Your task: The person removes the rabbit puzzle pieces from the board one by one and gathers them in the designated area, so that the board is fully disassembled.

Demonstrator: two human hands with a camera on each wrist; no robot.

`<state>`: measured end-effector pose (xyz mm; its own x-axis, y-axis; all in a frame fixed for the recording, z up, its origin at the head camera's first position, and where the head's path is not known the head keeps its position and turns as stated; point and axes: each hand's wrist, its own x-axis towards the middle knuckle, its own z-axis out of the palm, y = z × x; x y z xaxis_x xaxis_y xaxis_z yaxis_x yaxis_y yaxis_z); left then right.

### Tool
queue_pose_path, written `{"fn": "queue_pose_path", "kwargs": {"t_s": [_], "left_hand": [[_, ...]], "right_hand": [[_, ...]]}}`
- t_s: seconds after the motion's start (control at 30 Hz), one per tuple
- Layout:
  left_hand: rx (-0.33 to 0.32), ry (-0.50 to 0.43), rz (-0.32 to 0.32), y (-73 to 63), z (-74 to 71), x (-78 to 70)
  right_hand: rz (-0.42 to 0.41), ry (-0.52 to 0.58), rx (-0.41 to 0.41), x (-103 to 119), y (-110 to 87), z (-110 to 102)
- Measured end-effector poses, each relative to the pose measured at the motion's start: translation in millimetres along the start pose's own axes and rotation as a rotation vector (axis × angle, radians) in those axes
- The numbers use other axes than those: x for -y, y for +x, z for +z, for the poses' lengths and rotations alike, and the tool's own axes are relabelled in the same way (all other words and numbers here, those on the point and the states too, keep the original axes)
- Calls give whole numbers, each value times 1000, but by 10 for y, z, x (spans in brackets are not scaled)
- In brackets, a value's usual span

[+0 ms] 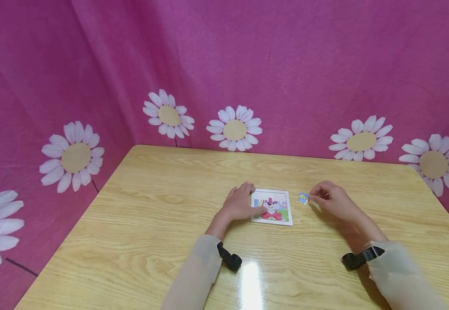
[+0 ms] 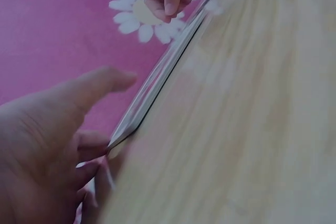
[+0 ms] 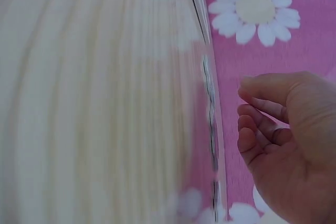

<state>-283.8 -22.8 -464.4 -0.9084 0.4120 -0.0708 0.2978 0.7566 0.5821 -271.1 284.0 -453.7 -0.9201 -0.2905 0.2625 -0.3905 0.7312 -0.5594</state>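
A square white-framed jigsaw board [image 1: 291,211] with a cartoon animal picture lies flat on the table; white backing shows in its upper part. My left hand [image 1: 240,204] is at its left side, fingers along the edge. The thumb reaches over the picture in the head view and stands raised above the board [image 2: 157,85] in the left wrist view. Right of the board is a small blue and yellow jigsaw piece [image 1: 303,197]. My right hand [image 1: 335,201] has its fingertips right beside that piece. In the right wrist view, its bent fingers and thumb show a gap with nothing between them.
The wood-grain table [image 1: 151,206] extends around both hands. A pink cloth [image 1: 286,77] with large white daisies hangs behind it and along the left side. Each sleeved wrist wears a black camera strap [image 1: 230,258]. Light glares off the near tabletop.
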Motion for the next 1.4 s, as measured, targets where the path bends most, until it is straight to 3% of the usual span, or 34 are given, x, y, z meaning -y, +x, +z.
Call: {"fn": "queue_pose_path", "kwargs": {"t_s": [0.13, 0.3, 0.73, 1.0, 1.4], "left_hand": [[50, -61, 23, -13, -72, 52], [81, -60, 46, -23, -110, 85], [89, -36, 52, -44, -111, 88], [83, -38, 74, -36, -89, 113], [67, -41, 83, -9, -77, 138]], "right_hand": [[-5, 28, 30, 96, 70, 113], [-16, 62, 62, 270, 158, 248], [-74, 155, 230, 684, 352, 552], [-77, 164, 302, 754, 417, 659], [2, 163, 357, 812, 440, 695]]}}
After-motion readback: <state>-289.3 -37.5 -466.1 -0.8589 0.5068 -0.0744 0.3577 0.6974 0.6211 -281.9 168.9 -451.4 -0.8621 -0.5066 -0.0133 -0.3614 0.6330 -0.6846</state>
